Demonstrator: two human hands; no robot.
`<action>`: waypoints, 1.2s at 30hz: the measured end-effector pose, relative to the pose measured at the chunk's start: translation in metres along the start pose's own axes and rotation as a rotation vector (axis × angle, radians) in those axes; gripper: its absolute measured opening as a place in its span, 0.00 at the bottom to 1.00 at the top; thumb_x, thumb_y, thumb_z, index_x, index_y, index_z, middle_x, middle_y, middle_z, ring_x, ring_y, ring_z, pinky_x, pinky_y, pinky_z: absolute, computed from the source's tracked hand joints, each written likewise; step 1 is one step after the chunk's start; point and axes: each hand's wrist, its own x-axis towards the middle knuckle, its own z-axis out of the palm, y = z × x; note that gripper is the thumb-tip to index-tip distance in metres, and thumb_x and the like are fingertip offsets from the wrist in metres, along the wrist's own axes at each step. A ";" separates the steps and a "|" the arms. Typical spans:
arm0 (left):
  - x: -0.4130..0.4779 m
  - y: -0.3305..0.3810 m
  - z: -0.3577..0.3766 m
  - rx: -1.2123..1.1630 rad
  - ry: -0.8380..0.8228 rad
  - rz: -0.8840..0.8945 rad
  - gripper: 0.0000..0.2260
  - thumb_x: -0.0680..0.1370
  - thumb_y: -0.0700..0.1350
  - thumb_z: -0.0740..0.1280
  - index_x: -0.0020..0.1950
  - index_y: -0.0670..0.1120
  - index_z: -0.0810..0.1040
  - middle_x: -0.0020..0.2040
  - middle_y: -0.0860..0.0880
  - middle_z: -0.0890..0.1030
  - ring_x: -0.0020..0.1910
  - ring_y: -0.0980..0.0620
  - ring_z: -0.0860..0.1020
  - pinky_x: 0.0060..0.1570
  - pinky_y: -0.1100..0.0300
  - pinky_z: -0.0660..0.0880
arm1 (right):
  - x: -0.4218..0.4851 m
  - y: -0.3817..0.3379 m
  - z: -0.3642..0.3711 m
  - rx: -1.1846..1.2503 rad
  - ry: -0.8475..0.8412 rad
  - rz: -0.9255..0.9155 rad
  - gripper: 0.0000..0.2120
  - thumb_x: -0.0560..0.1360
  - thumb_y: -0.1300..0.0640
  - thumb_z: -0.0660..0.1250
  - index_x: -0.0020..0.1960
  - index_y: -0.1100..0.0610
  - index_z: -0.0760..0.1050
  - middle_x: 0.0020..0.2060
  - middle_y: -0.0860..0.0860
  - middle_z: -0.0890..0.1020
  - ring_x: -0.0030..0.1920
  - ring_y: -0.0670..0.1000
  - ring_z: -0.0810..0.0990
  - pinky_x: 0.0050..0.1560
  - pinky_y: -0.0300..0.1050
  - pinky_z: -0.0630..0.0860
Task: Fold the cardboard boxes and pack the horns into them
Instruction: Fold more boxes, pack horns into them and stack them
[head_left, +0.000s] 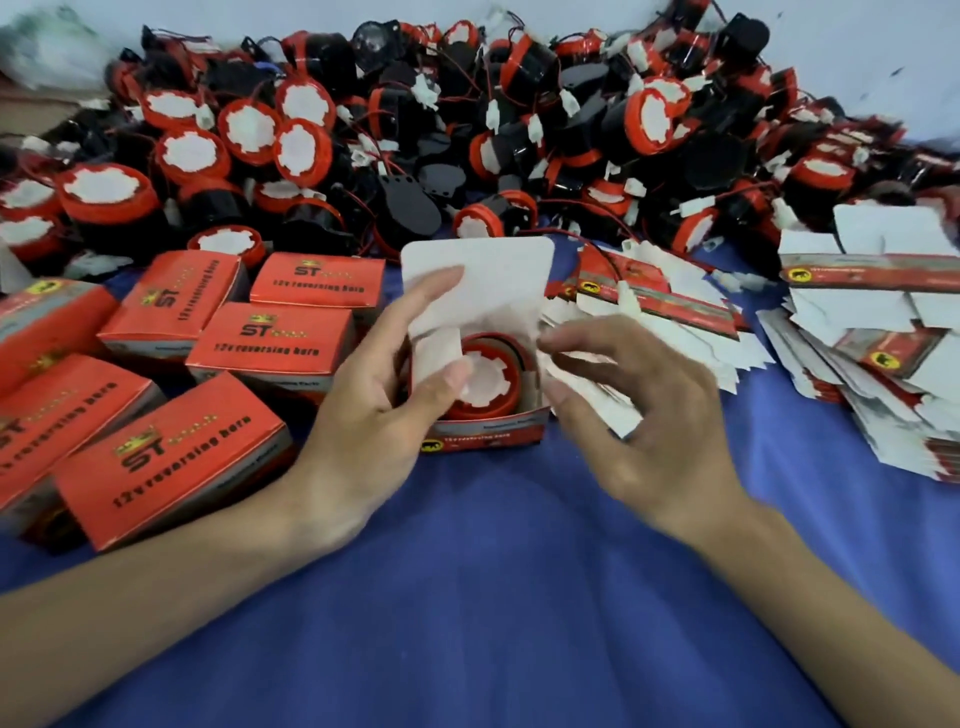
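Note:
An open red cardboard box (488, 431) stands on the blue cloth at the centre, its white lid flap (483, 280) raised at the back. Inside lies a red and black horn (488, 376) with a white face. My left hand (374, 415) holds the box's left side, thumb pressing the left side flap inward over the horn, fingers up along the lid. My right hand (639, 410) is at the box's right side, fingers curled round the white right side flap. It is blurred.
Several closed red boxes (171, 457) lie to the left. A large heap of loose horns (415, 130) with wires fills the back. Stacks of flat unfolded boxes (872, 338) lie to the right. The blue cloth (493, 597) covers the surface in front.

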 end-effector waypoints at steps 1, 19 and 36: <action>-0.001 0.001 0.000 0.010 0.010 0.031 0.27 0.74 0.43 0.67 0.67 0.67 0.67 0.69 0.55 0.72 0.70 0.55 0.69 0.70 0.48 0.67 | -0.001 0.000 0.002 -0.018 -0.023 -0.034 0.09 0.72 0.68 0.67 0.51 0.65 0.80 0.48 0.53 0.83 0.50 0.48 0.81 0.54 0.39 0.77; -0.006 0.012 -0.006 0.450 -0.134 0.152 0.19 0.70 0.57 0.64 0.59 0.54 0.74 0.61 0.60 0.75 0.62 0.55 0.74 0.61 0.63 0.70 | 0.001 -0.008 0.009 0.191 -0.265 0.218 0.19 0.76 0.55 0.62 0.67 0.52 0.71 0.58 0.47 0.82 0.59 0.43 0.79 0.60 0.36 0.73; 0.003 -0.001 -0.014 1.017 -0.169 0.657 0.18 0.81 0.46 0.60 0.65 0.37 0.76 0.65 0.44 0.77 0.64 0.46 0.76 0.62 0.52 0.74 | 0.002 0.004 0.000 -0.396 -0.096 -0.304 0.13 0.72 0.57 0.73 0.54 0.60 0.82 0.43 0.55 0.86 0.48 0.55 0.85 0.54 0.57 0.79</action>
